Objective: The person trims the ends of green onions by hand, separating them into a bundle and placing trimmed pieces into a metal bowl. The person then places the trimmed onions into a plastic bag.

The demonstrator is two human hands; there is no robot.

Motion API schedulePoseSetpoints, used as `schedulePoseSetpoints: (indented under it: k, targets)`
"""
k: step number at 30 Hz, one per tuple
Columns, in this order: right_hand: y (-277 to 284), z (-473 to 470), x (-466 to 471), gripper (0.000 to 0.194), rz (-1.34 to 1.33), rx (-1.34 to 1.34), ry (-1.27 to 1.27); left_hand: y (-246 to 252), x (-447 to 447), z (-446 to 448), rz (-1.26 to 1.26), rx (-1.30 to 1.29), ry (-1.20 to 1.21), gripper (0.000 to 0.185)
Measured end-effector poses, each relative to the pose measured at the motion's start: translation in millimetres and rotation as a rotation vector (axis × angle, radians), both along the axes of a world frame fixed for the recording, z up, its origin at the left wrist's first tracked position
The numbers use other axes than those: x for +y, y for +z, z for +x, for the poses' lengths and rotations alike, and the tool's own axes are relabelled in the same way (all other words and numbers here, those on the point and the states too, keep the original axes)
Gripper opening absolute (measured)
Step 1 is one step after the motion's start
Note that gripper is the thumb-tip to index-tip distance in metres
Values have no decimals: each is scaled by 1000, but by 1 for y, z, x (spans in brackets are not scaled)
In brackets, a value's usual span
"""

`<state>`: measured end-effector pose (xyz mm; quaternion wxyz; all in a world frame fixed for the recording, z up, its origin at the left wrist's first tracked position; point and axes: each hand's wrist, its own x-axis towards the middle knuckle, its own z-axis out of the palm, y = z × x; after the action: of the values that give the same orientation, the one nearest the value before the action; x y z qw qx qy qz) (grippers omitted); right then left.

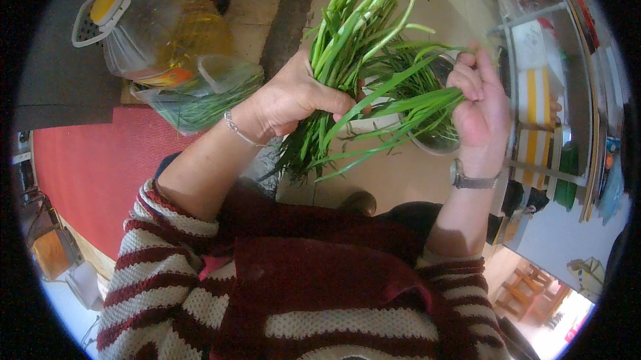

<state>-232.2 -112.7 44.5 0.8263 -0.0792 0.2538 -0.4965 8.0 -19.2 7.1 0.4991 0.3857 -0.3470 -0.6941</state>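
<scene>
My left hand [293, 94] is closed around a thick bunch of Chinese chives [345, 44]. The pale stalk ends point up and away, and the dark leafy ends hang below the fist. With bent fingers, my right hand [478, 99] grips several long chive leaves [425, 102] pulled out to the right of the bunch. Beneath these leaves, on the floor, is a round basin [436, 147] with more greens [413, 77] in it. Leaves and my right hand partly hide the basin. Small green scraps lie on the tiles near it.
A large oil jug [145, 24] with a yellow cap stands at upper left. Beside it, a clear plastic bag [200, 107] holds more long greens over a red mat [100, 174]. A shelf rack [538, 174] with boxes and packages runs along the right. Wooden stools [523, 290] stand at lower right.
</scene>
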Motion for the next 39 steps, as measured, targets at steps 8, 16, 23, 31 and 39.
schedulePoseSetpoints:
  k: [8,16,23,31,39]
  targets:
    - [-4,9,4,21,-49,41,37,-10,0,-6,-10,-98,-9,25]
    - [-2,18,8,22,-98,90,-51,-9,0,-15,-110,-200,48,18]
    - [0,16,10,23,-159,88,-56,-7,-3,-16,91,-170,168,8]
    - [23,-34,-10,17,-228,-164,-69,3,-6,-1,184,-332,191,8]
    - [36,-66,-18,13,-211,-344,-52,13,-10,-5,182,-437,203,12]
